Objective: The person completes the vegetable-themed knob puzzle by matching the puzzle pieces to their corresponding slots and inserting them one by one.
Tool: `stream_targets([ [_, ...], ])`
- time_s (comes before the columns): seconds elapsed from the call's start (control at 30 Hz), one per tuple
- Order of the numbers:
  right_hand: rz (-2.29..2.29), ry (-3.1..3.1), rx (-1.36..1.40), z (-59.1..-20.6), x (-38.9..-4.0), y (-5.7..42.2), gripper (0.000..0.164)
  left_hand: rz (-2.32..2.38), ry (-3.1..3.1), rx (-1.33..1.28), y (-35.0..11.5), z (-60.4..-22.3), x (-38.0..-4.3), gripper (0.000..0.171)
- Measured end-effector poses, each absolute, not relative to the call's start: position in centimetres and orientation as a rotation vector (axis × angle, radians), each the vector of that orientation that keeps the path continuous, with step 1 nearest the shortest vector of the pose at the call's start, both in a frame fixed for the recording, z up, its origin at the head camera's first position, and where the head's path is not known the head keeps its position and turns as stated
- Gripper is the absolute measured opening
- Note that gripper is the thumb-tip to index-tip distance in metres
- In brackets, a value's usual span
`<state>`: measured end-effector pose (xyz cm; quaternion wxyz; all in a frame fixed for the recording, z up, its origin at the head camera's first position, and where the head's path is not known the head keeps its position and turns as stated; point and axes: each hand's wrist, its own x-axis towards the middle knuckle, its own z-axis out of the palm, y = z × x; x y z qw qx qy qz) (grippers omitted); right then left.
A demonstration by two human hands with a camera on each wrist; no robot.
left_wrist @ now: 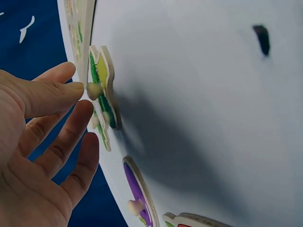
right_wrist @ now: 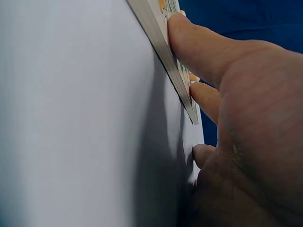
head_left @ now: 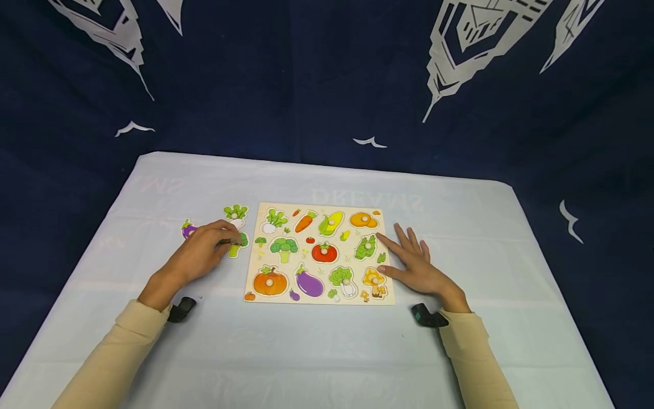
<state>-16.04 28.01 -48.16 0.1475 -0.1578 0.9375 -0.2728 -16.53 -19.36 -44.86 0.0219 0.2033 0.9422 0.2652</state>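
Note:
My left hand (head_left: 206,250) reaches over a broccoli puzzle piece (head_left: 235,248) left of the wooden vegetable board (head_left: 319,299). In the left wrist view, its thumb (left_wrist: 61,97) is right at the piece's round wooden knob (left_wrist: 94,91), the other fingers loosely bent and apart. Just behind lies a white radish piece (head_left: 236,215) with green leaves. An eggplant piece (head_left: 188,229) is partly covered by the left hand. My right hand (head_left: 419,267) is spread flat, its thumb and index finger resting on the board's right edge.
Knobbed pieces such as the pumpkin (head_left: 269,282) and tomato (head_left: 324,253) sit in the board. Another piece, with red and green on it (left_wrist: 191,221), shows low in the left wrist view. White cloth (head_left: 306,352) covers the table; a dark blue curtain (head_left: 306,85) hangs behind.

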Motion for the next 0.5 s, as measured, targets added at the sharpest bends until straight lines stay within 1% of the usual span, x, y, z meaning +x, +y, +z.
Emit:
stream_targets([
  [0.27, -0.778, 2.696, -0.450, -48.02, -16.01, 28.00, 0.079, 0.829, 2.907, 0.569, -19.32, -45.13, -16.80, 0.018],
  [0.5, -0.782, 2.699, -0.448, -48.04, -15.97, 28.02, 0.079, 0.829, 2.903, 0.580, -19.34, -45.44, -16.89, 0.017],
])
